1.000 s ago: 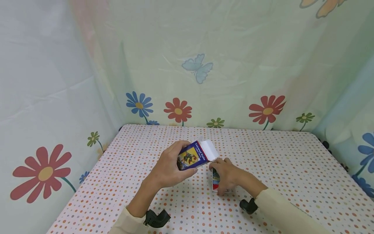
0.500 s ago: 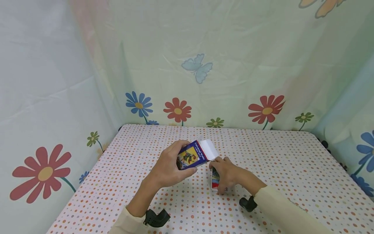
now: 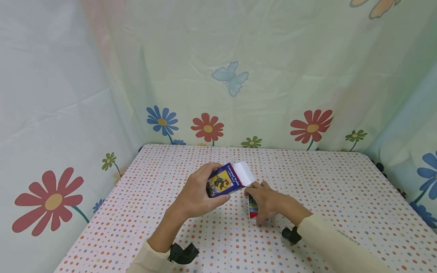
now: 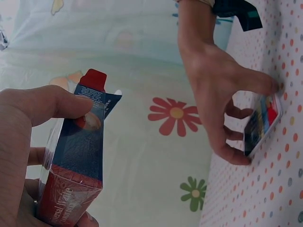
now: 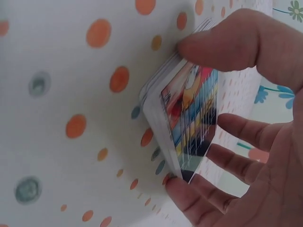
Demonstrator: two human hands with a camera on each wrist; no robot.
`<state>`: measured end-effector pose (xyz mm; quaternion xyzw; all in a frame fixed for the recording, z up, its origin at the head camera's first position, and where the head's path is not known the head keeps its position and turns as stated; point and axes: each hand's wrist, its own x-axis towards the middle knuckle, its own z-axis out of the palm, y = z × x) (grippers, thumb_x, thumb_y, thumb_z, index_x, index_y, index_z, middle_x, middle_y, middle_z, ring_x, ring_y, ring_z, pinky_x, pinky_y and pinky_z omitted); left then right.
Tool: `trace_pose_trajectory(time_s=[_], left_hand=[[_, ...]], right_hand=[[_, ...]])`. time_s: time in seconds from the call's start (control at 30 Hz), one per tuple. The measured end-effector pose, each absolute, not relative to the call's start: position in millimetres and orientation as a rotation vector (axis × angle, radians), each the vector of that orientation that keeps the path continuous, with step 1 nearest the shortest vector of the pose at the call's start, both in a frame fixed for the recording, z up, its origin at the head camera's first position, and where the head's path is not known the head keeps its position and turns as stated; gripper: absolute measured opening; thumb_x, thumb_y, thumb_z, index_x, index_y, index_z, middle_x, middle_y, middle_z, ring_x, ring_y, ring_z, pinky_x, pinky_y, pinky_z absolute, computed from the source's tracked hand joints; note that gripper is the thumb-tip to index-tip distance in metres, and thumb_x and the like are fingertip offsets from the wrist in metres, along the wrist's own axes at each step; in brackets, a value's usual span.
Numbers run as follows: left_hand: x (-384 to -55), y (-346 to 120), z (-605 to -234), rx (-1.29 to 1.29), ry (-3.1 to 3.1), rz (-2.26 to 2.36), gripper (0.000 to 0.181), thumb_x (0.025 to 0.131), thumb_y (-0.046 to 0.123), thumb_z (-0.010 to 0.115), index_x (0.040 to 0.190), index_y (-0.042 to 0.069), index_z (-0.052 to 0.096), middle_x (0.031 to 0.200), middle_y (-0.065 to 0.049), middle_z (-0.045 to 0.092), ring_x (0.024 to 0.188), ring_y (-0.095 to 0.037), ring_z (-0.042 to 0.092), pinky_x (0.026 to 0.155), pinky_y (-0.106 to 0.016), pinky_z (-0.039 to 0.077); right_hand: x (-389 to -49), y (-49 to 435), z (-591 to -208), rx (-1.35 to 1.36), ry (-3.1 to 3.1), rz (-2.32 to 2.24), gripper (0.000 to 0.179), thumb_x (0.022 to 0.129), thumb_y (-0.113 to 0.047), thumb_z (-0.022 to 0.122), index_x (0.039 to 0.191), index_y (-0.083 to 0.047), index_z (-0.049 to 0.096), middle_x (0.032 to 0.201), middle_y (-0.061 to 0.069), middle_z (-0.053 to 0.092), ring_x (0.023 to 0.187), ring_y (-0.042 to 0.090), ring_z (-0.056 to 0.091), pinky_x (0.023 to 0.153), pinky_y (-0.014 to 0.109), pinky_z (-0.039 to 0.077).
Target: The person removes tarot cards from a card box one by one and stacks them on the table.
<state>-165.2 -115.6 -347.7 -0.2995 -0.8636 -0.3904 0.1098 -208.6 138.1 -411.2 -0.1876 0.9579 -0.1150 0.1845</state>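
Note:
In the head view my left hand (image 3: pixel 201 191) grips a blue tarot card box (image 3: pixel 223 180) off the table, tilted, its white end flap raised. The left wrist view shows my left thumb on the side of the box (image 4: pixel 78 146), whose red tab and blue flap stick out at the top end. My right hand (image 3: pixel 268 203) holds a stack of tarot cards (image 3: pixel 252 208) by its edges, low at the tabletop. From the right wrist, the thumb lies at one edge of the picture cards (image 5: pixel 191 111) and the fingertips at the opposite edge. The hand hides part of the stack in the head view.
A table (image 3: pixel 191 242) with a dotted cover lies under both hands. Behind it hangs a curtain (image 3: pixel 273 76) printed with flowers and butterflies, which also encloses the left and right sides. Dark bands (image 3: pixel 183 253) with small devices sit on both wrists.
My right hand and the near edge of the card stack have shifted slightly away from me. My left hand and the box stay nearly still.

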Motion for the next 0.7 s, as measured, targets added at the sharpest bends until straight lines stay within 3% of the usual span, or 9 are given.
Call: trace_pose_trajectory(time_s=[0.27, 0.7], left_hand=[[-165.0, -116.8, -347.6, -0.875, -2.542, -1.136, 0.072, 0.079, 0.027, 0.085, 0.14, 0.014, 0.048, 0.124, -0.001, 0.06, 0.101, -0.012, 0.057, 0.082, -0.03, 0.056], [-164.3, -117.6, -348.7, -0.848, -2.556, -1.138, 0.073, 0.079, 0.027, 0.086, 0.14, 0.015, 0.048, 0.126, -0.001, 0.06, 0.101, -0.012, 0.057, 0.082, -0.03, 0.056]], right_hand=[[-207.8, 140.0, -411.9, -0.535, 2.695, -0.337, 0.083, 0.054, -0.025, 0.099, 0.124, -0.026, 0.056, 0.131, -0.001, 0.047, 0.117, 0.029, 0.041, 0.094, 0.053, 0.05], [-207.8, 140.4, -410.8, -0.567, 2.668, -0.304, 0.09, 0.054, -0.023, 0.099, 0.131, -0.025, 0.052, 0.137, 0.001, 0.043, 0.123, 0.03, 0.04, 0.097, 0.055, 0.048]])
